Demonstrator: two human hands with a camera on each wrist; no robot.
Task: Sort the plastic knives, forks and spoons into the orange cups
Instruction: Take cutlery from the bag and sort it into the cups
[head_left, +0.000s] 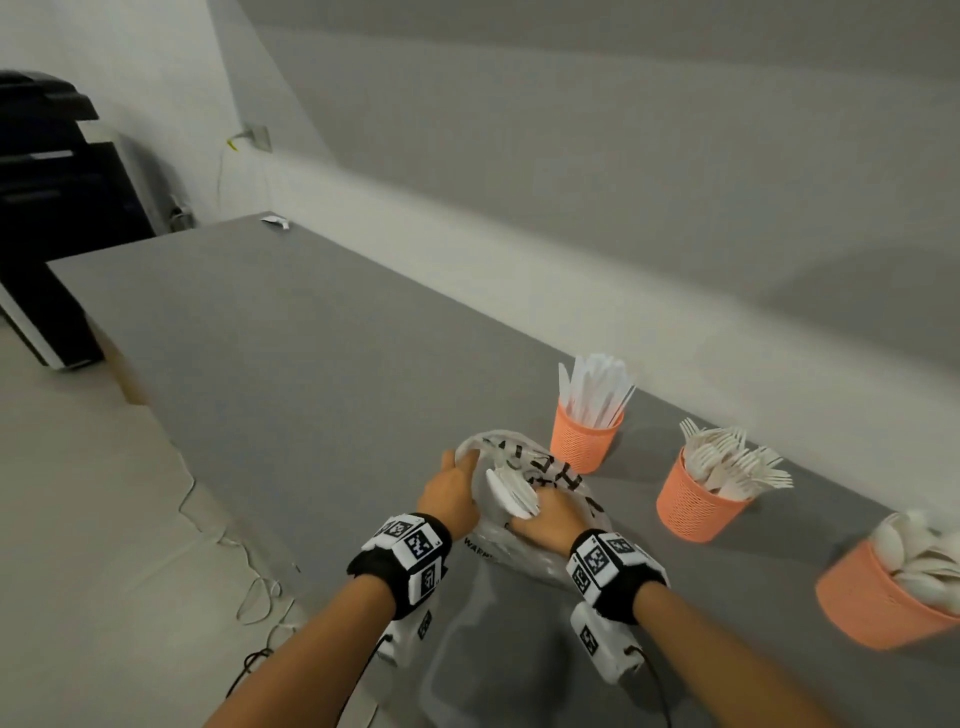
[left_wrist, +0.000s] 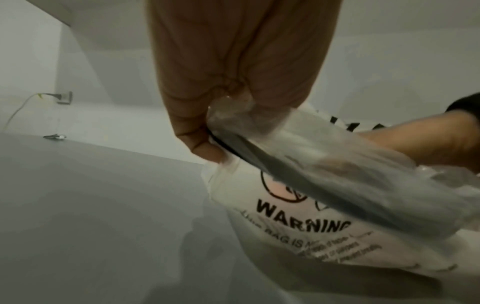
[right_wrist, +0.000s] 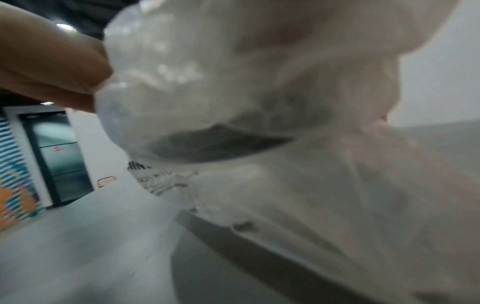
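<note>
— What's on the grey table (head_left: 270, 332)?
— Three orange cups toward three o'clock: knives (head_left: 586, 435), forks (head_left: 698, 501), spoons (head_left: 883, 597). White walls behind; a dark cabinet (head_left: 47, 208) at ten o'clock.
— And the hands?
— The left hand (head_left: 451, 493) pinches the rim of a clear plastic bag (head_left: 545, 478). The right hand (head_left: 545, 519) grasps a bunch of white cutlery (head_left: 511, 492) at the bag's mouth.

plastic bag (left_wrist: 324, 236) | print: "WARNING" | below: "BAG IS" | smaller lines unreadable
</note>
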